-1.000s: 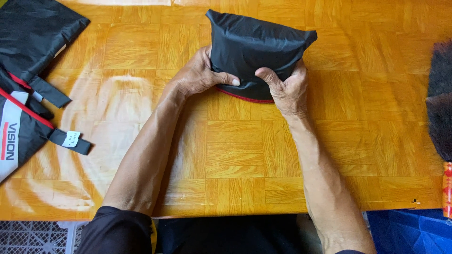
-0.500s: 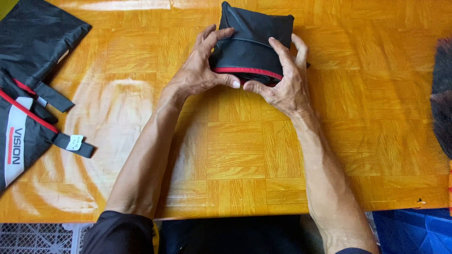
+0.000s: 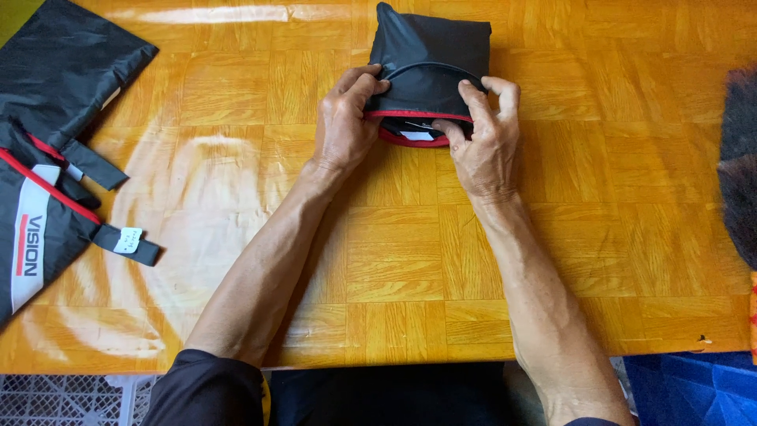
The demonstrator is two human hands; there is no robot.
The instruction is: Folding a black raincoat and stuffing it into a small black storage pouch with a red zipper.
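Note:
A folded black fabric bundle with red piping [image 3: 430, 59] lies on the far middle of the wooden table [image 3: 394, 260]. My left hand [image 3: 343, 126] grips its near left edge, fingers curled over the red trim. On the near right edge my right hand [image 3: 482, 142] pinches the same trim, thumb under and fingers on top. Between the hands the near opening shows a small white label.
A flat black fabric piece with red piping, straps and a white tag [image 3: 47, 166] lies at the table's left. A dark furry thing [image 3: 740, 158] sits at the right edge. A white crate [image 3: 63, 398] and something blue [image 3: 694, 390] are below the table front.
The bundle has been folded narrower and shifted slightly farther away. Both hands moved from its sides to its near red-trimmed edge and now pinch it.

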